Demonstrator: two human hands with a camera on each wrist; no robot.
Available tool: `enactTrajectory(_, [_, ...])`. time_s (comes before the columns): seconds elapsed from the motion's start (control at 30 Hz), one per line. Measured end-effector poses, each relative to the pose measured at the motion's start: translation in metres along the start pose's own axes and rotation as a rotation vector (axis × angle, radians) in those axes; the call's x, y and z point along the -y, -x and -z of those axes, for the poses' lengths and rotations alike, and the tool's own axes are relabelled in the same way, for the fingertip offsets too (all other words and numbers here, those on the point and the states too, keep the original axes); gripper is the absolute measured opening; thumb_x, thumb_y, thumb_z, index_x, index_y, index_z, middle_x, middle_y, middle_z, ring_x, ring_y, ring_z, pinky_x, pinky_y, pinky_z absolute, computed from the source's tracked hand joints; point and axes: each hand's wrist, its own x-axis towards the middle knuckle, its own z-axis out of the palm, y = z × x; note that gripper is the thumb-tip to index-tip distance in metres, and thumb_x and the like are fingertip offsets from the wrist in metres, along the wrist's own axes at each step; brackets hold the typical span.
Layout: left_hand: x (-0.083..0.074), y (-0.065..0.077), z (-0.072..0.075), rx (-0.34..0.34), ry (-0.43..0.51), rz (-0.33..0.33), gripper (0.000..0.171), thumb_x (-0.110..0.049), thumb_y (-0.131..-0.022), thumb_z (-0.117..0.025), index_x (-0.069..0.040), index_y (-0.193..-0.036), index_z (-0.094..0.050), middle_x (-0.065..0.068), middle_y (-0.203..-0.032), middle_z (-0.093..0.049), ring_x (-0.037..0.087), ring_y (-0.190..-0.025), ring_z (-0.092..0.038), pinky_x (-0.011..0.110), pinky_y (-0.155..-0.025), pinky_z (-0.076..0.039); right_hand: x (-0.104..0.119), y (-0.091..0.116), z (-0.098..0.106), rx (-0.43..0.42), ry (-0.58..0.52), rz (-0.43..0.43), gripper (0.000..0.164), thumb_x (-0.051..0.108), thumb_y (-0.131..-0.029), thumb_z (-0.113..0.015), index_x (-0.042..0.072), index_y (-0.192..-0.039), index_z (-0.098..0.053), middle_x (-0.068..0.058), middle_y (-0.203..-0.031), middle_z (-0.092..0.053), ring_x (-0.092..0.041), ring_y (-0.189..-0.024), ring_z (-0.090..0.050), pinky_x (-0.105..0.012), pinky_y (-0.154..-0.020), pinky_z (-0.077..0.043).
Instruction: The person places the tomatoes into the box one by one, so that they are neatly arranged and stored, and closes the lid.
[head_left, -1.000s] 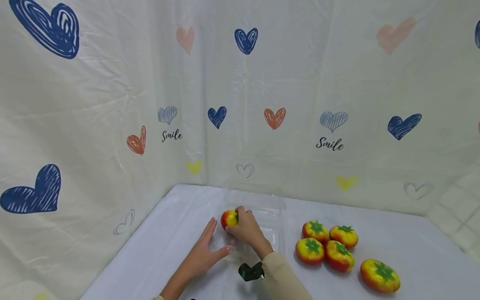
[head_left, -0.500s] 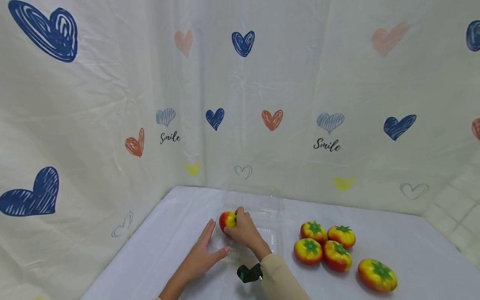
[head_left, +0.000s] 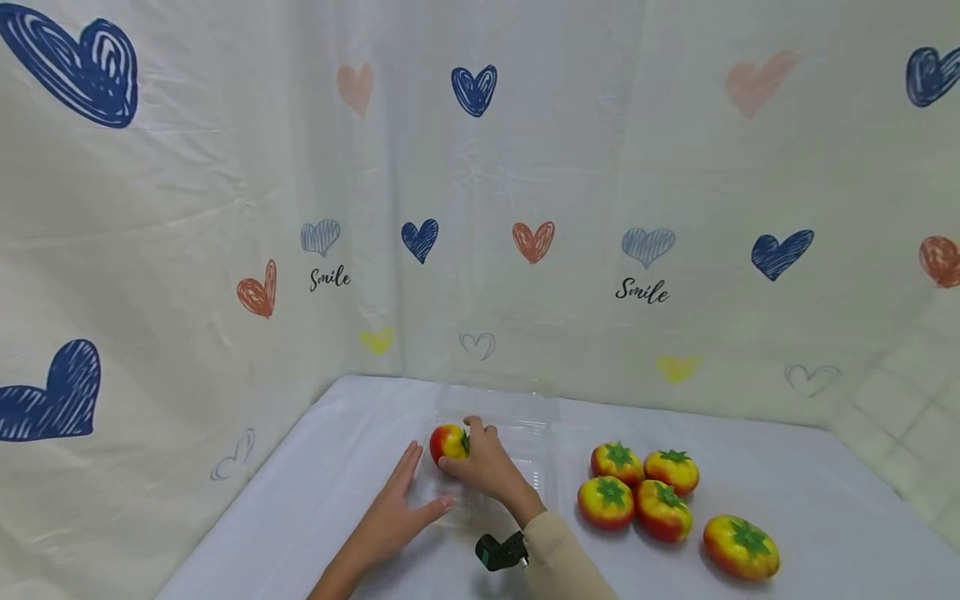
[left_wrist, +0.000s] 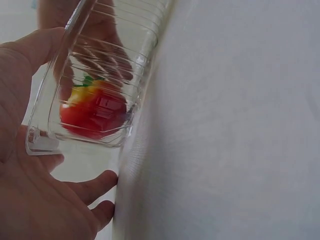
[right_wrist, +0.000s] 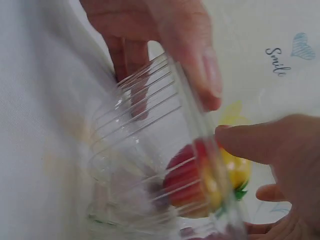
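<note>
My right hand (head_left: 491,467) reaches into a clear plastic clamshell box (head_left: 536,467) and pinches a red-and-yellow persimmon (head_left: 444,443) with a green leafy top, at the box's left end. Through the ribbed wall in the left wrist view, the persimmon (left_wrist: 95,110) shows low inside, with right-hand fingers over it. My left hand (head_left: 390,517) is spread along the box's near left corner, fingers straight. In the left wrist view, the left thumb lies at the box rim (left_wrist: 44,100) and the other fingers extend past its end.
Four-plus-like clutter aside, several more persimmons (head_left: 606,502) sit grouped right of the box, with one persimmon (head_left: 741,547) apart nearer the front. The box's raised lid (head_left: 495,404) leans toward the heart-print curtain (head_left: 570,333). A small black device (head_left: 501,552) is at the right wrist.
The head view has shifted slightly, so everything sits a little further left. The right index finger is raised a bit from the persimmon; the left hand keeps its place by the box.
</note>
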Motion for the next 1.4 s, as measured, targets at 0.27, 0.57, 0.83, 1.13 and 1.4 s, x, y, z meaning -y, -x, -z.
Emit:
enactTrajectory(0.27, [0.001,0.001,-0.002,-0.002,-0.005,-0.002,0.104,-0.052,-0.093,-0.08,-0.005,-0.17,-0.027,0.015,-0.177,-0.02,0.046,-0.153,-0.037,0.069,-0.12,-0.031,0.004,0.016,0.02,-0.023,-0.025,0.042,0.082,0.028,-0.095,-0.081,-0.002,-0.16,-0.04,-0.035,-0.152,-0.046,-0.05,-0.133,-0.054,-0.072,-0.104,-0.048])
enactTrajectory(0.57, [-0.002,0.0,-0.002,0.006,-0.004,0.009,0.105,-0.051,-0.094,-0.08,-0.003,-0.17,-0.026,0.018,-0.176,-0.021,0.047,-0.154,-0.033,0.07,-0.119,-0.031,0.004,0.042,0.064,-0.055,0.003,0.07,0.08,0.03,-0.098,-0.079,0.003,-0.162,-0.039,-0.026,-0.164,-0.039,-0.047,-0.146,-0.044,-0.07,-0.109,-0.045])
enactTrajectory(0.83, [-0.003,0.0,-0.002,0.008,-0.027,0.036,0.106,-0.052,-0.094,-0.08,-0.002,-0.169,-0.025,0.021,-0.176,-0.021,0.049,-0.152,-0.036,0.07,-0.118,-0.032,-0.003,0.068,0.1,-0.112,0.062,0.04,0.081,0.034,-0.098,-0.079,0.007,-0.163,-0.04,-0.022,-0.166,-0.037,-0.044,-0.148,-0.043,-0.068,-0.114,-0.041])
enactTrajectory(1.13, [-0.003,-0.001,0.0,0.007,-0.032,0.028,0.106,-0.051,-0.095,-0.079,-0.001,-0.169,-0.024,0.022,-0.175,-0.02,0.049,-0.15,-0.039,0.068,-0.119,-0.032,-0.021,0.096,0.137,-0.13,0.091,0.063,0.082,0.035,-0.1,-0.077,0.003,-0.164,-0.036,-0.024,-0.167,-0.034,-0.046,-0.152,-0.036,-0.068,-0.118,-0.035])
enactTrajectory(1.4, [-0.001,-0.002,0.0,0.018,-0.03,0.039,0.107,-0.052,-0.094,-0.08,-0.001,-0.169,-0.023,0.023,-0.175,-0.02,0.05,-0.153,-0.033,0.07,-0.12,-0.029,-0.033,0.125,0.16,-0.123,0.06,-0.019,0.085,0.043,-0.1,-0.076,0.007,-0.164,-0.035,-0.022,-0.168,-0.034,-0.046,-0.148,-0.039,-0.07,-0.117,-0.037])
